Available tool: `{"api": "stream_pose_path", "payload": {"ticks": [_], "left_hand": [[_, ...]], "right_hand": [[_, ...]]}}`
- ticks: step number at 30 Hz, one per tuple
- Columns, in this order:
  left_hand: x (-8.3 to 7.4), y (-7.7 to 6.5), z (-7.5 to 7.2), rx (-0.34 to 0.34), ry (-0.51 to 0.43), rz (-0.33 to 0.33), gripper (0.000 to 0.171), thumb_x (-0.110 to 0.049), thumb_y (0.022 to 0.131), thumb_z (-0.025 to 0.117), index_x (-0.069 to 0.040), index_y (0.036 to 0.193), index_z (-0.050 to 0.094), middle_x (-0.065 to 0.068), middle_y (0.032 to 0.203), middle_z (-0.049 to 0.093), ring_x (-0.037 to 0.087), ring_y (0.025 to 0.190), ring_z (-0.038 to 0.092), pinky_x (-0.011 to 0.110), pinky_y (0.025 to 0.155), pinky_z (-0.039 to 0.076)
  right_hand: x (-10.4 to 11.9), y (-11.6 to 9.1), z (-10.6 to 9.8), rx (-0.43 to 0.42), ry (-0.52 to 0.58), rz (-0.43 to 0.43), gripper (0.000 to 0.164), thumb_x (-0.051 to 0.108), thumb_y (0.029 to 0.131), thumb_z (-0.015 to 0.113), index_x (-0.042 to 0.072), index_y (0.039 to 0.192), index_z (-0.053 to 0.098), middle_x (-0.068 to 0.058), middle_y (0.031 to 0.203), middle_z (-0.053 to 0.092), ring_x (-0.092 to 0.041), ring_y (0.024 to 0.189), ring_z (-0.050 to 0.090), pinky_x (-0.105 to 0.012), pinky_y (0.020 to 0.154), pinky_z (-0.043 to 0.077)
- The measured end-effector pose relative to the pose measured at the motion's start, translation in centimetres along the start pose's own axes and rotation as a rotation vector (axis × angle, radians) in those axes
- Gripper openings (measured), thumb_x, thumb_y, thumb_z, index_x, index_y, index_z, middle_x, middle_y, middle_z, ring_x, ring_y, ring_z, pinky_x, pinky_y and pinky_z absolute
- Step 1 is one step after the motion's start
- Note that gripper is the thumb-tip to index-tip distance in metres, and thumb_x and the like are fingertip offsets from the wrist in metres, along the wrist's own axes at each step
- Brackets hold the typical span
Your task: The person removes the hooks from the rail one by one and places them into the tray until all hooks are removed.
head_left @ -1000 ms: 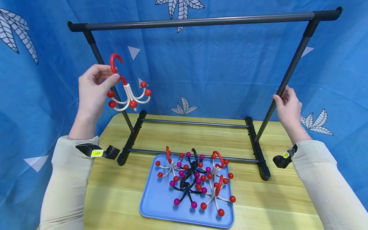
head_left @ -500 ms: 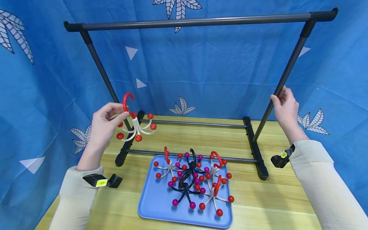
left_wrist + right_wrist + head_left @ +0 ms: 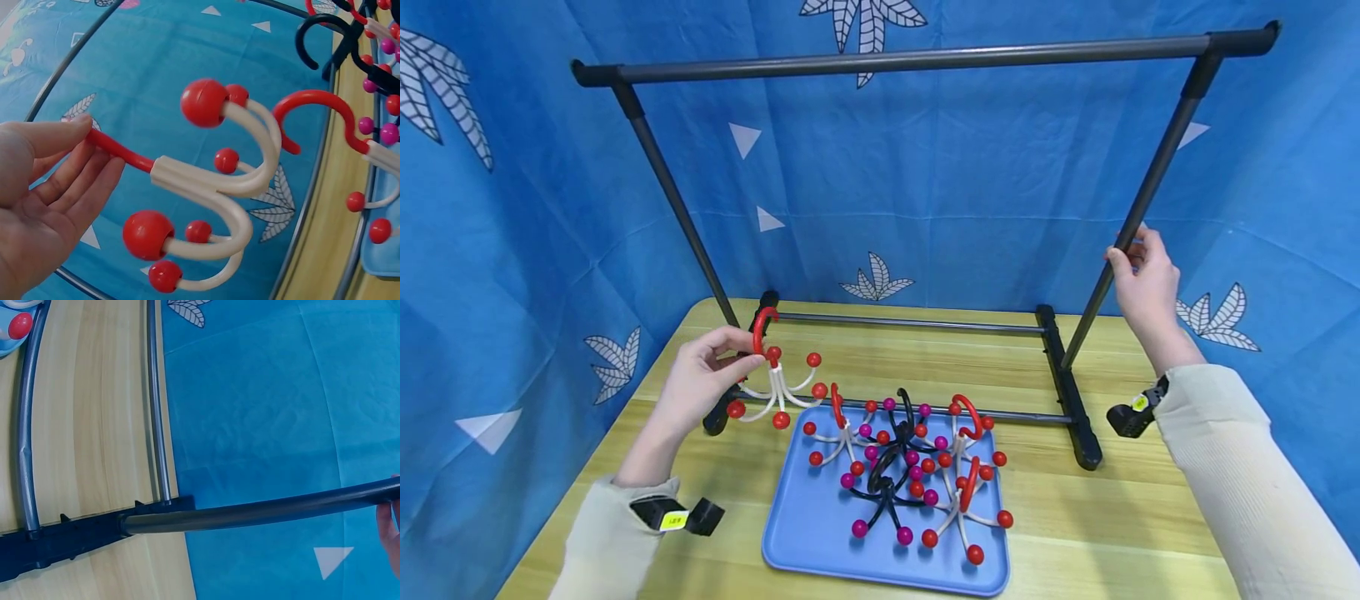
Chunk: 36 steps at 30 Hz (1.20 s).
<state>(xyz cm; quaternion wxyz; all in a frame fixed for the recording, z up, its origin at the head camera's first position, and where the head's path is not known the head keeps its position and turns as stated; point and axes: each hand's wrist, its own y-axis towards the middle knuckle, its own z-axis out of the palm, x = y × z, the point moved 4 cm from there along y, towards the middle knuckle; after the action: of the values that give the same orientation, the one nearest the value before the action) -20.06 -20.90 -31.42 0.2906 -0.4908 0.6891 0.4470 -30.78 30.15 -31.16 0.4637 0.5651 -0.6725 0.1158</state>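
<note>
My left hand (image 3: 700, 379) pinches the red hook of a white hanger (image 3: 777, 386) whose curved arms end in red balls. It hangs upright just beyond the back left corner of a blue tray (image 3: 808, 533). In the left wrist view, thumb and fingertips hold the hook's red neck (image 3: 128, 155). Several similar hangers crowd the tray: red-hooked white ones such as the front right hanger (image 3: 960, 507), and black ones with magenta balls, such as the front black hanger (image 3: 887, 493). My right hand (image 3: 1146, 279) grips the right post (image 3: 1153, 175) of a dark rack.
The rack's top bar (image 3: 910, 60) spans high across the view, with nothing hung on it. Its black right foot (image 3: 1070, 392) and low front rail (image 3: 1022, 416) stand on the wooden table (image 3: 1075, 533), just behind the tray. A blue curtain (image 3: 1000, 167) hangs behind.
My left hand has come down and to the right with the hanger, from beside the left post to near the tray's back left corner. My right hand stays on the right post.
</note>
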Motion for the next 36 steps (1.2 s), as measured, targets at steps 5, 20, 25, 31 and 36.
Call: {"api": "stream_pose_path", "payload": {"ticks": [5, 20, 25, 31, 36], "left_hand": [[1.1, -1.3, 0.6, 0.054, -0.037, 0.000, 0.016, -0.007, 0.082, 0.066, 0.001, 0.094, 0.061, -0.001, 0.086, 0.065, 0.010, 0.077, 0.062, 0.020, 0.070, 0.052], [4.5, -4.8, 2.9, 0.173, -0.152, -0.062, 0.020, -0.007, 0.082, 0.066, 0.004, 0.098, 0.060, 0.016, 0.097, 0.061, 0.019, 0.087, 0.064, 0.024, 0.078, 0.052], [5.5, -5.5, 3.7, 0.198, -0.168, -0.096, 0.019, -0.008, 0.082, 0.066, 0.001, 0.097, 0.060, 0.014, 0.097, 0.063, 0.021, 0.085, 0.066, 0.025, 0.076, 0.053], [6.4, -6.3, 5.1, 0.279, -0.230, -0.121, 0.022, -0.007, 0.082, 0.065, 0.005, 0.100, 0.058, 0.012, 0.097, 0.062, 0.026, 0.090, 0.065, 0.027, 0.070, 0.054], [6.8, -6.7, 5.7, 0.297, -0.243, -0.152, 0.021, -0.008, 0.082, 0.065, 0.002, 0.099, 0.058, -0.001, 0.094, 0.062, 0.022, 0.091, 0.065, 0.028, 0.067, 0.054]], "right_hand": [[0.0, -0.1, 0.1, 0.004, 0.012, -0.004, 0.043, 0.035, 0.095, 0.040, 0.013, 0.132, 0.039, -0.016, 0.120, 0.055, -0.028, 0.112, 0.053, -0.040, 0.094, 0.043], [0.0, -0.2, 0.1, -0.012, 0.023, 0.006, 0.044, 0.037, 0.094, 0.039, 0.013, 0.131, 0.040, -0.015, 0.121, 0.056, -0.027, 0.112, 0.053, -0.040, 0.094, 0.043], [0.0, -0.2, 0.1, -0.007, 0.019, 0.001, 0.044, 0.039, 0.094, 0.038, 0.015, 0.131, 0.039, -0.015, 0.120, 0.055, -0.027, 0.110, 0.053, -0.041, 0.094, 0.043], [0.0, -0.2, 0.2, -0.009, 0.018, -0.001, 0.042, 0.037, 0.095, 0.038, 0.014, 0.131, 0.039, -0.016, 0.118, 0.056, -0.027, 0.109, 0.054, -0.041, 0.093, 0.044], [0.0, -0.2, 0.2, -0.019, 0.019, -0.005, 0.042, 0.037, 0.095, 0.039, 0.013, 0.130, 0.040, -0.015, 0.116, 0.056, -0.027, 0.108, 0.054, -0.041, 0.092, 0.045]]}}
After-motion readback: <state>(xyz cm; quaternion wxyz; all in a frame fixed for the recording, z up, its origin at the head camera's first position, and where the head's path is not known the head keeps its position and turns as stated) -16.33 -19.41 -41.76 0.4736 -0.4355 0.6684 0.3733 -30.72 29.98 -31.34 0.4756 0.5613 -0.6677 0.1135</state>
